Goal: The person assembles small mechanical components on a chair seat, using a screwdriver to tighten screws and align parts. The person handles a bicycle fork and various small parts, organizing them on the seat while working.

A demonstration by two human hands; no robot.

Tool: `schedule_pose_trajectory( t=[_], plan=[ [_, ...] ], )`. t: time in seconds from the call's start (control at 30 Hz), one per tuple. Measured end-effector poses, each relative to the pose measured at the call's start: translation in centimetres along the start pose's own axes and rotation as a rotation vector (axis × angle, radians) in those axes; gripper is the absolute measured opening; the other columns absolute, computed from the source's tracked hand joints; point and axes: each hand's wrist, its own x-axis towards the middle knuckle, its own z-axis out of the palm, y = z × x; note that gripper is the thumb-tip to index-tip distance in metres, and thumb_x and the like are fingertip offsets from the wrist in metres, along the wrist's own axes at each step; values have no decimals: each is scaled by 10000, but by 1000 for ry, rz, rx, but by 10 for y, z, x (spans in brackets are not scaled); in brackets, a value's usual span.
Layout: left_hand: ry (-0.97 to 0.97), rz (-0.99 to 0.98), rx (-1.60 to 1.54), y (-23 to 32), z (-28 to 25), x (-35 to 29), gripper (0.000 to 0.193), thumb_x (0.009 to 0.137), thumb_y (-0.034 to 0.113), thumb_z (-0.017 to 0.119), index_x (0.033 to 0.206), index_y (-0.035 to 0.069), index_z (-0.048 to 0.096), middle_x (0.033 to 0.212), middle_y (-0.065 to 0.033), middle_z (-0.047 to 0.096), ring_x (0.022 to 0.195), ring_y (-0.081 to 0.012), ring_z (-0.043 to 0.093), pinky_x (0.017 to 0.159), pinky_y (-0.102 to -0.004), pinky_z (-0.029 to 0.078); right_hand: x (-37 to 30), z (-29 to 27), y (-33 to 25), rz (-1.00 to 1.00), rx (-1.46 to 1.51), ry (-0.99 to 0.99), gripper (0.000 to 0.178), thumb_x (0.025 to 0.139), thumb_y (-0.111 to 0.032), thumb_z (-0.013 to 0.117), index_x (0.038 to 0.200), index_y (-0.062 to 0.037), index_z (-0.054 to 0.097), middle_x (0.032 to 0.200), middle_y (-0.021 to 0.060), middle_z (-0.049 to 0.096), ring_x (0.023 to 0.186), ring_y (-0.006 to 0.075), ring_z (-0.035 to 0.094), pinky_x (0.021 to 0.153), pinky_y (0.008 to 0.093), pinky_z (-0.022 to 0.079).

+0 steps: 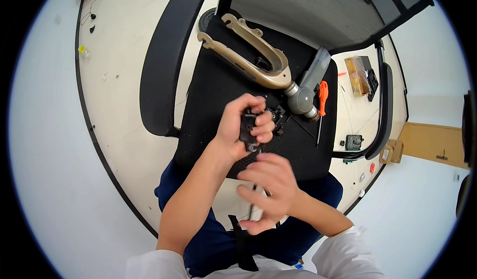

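My left hand (247, 124) is wrapped round a black metal part (247, 130), with a silver bolt (252, 148) at its lower end. Fingers cover much of the part, so its exact kind is unclear. Just below, my right hand (271, 189) is blurred by motion, its fingers around a thin dark hex key (252, 207) that points up toward the bolt. Whether its tip sits in the bolt I cannot tell. Beside my left fingers, on the seat, lies a black mechanical part (277, 117). An L-shaped hex key (302, 126) rests to its right.
A beige fork (258, 73) with a grey rounded joint (300, 100) lies across the black chair seat (208, 95). An orange-handled screwdriver (323, 100) is at the seat's right. Armrests (166, 55) flank the seat. Boxes (357, 75) stand on the floor at right.
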Motion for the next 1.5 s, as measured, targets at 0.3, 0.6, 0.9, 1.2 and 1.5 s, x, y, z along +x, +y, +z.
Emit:
schedule_pose_trajectory(
  t=[0.3,0.6,0.9,1.2,1.5],
  plan=[
    [174,712,265,7,4,-3,260,907,198,492,695,127,358,585,-19,392,481,-121,363,468,-282,357,-19,-4,0,961,471,234,323,855,-34,607,1161,47,540,928,133,602,839,176,603,725,266,485],
    [133,686,389,-6,6,1,298,897,101,593,671,91,398,543,-39,438,468,-113,397,478,-305,424,-3,22,23,946,-171,128,426,910,-312,638,640,2,537,466,131,501,408,329,533,422,401,412],
    [256,539,363,-6,-1,1,294,893,101,556,661,125,377,551,-23,406,471,-127,378,510,-302,388,-25,19,54,675,-258,45,410,905,-295,658,625,-32,514,461,131,492,405,327,524,388,392,397],
    [167,38,246,-9,2,-9,280,900,142,556,663,136,406,545,2,407,444,-102,366,484,-267,371,-19,-30,71,206,-266,-368,408,819,-400,716,652,-96,501,513,39,509,439,245,547,409,331,403],
    [35,142,121,-8,4,-4,458,977,455,434,654,138,368,538,-26,401,437,-123,347,447,-273,341,-10,-23,86,665,-143,242,248,879,-270,612,838,-28,571,750,100,597,701,247,607,636,335,468]
  ],
)
